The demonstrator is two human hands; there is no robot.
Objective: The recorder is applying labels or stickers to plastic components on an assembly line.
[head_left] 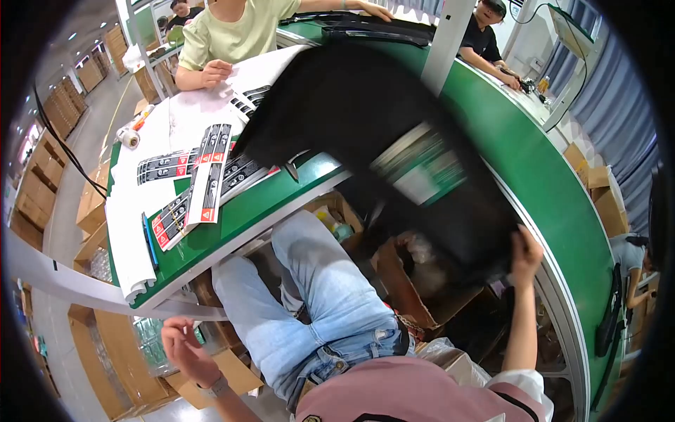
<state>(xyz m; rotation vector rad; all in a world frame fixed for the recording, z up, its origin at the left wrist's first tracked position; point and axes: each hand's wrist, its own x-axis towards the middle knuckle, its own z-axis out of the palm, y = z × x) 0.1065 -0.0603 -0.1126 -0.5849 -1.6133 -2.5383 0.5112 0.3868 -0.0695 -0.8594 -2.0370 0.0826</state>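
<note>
A large flat black panel [337, 91], blurred by motion, hangs tilted above the front of the green bench. My right hand [526, 257] grips its lower right corner, fingers wrapped over the edge. Within the panel is a rectangular patch in white and green; I cannot tell whether it is an opening or a surface. My left hand [188, 352] is off to the lower left, below the bench edge, with loosely bent fingers apart and nothing in them. Strips of black, white and red labels [205, 184] lie on the bench, left of the panel.
A white sheet [130, 232] covers part of the green bench [264, 204]; a blue pen [150, 240] and a tape roll [129, 137] lie there. Across it, a person in a light green shirt [235, 32] touches another black part. Cardboard boxes [401, 281] stand below. A metal post [446, 49] rises behind.
</note>
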